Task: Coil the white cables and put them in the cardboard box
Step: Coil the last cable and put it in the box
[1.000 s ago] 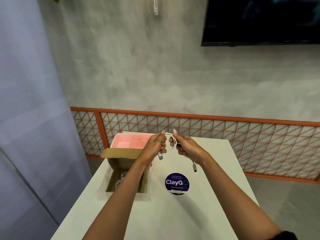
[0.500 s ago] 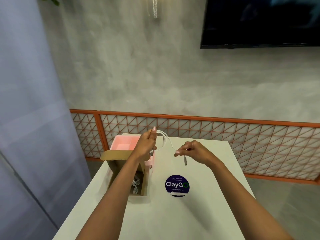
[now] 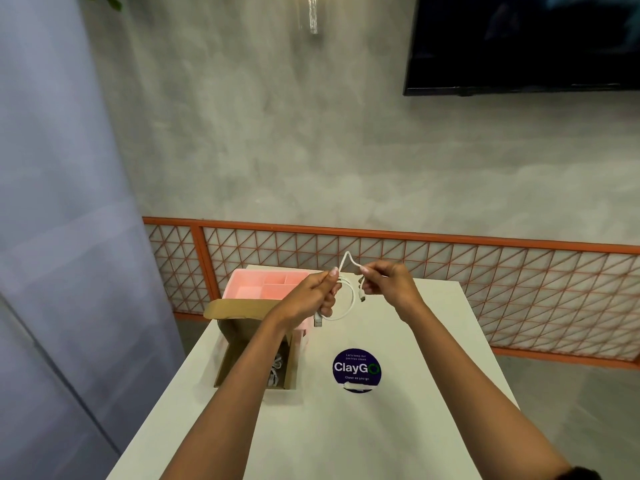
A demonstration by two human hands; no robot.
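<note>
Above the far middle of the white table [image 3: 398,427], both hands hold one white cable [image 3: 350,299]. My left hand [image 3: 313,292] grips its coiled loops, and a plug end hangs below the fingers. My right hand [image 3: 388,282] pinches the cable near its other plug, a short loop arching up between the two hands. An open cardboard box [image 3: 239,336] sits at the table's left side under my left forearm. White cables [image 3: 277,367] lie inside it, partly hidden by the arm.
A pink compartment tray [image 3: 256,287] stands behind the box at the far left corner. A round dark-blue "ClayGo" sticker [image 3: 356,368] is on the table. An orange lattice railing [image 3: 450,268] runs behind, with a dark screen [image 3: 519,43] on the grey wall.
My right hand has swung back in toward the left, bringing its end of the cable up to the coil. A new loop now hangs from my left hand.
</note>
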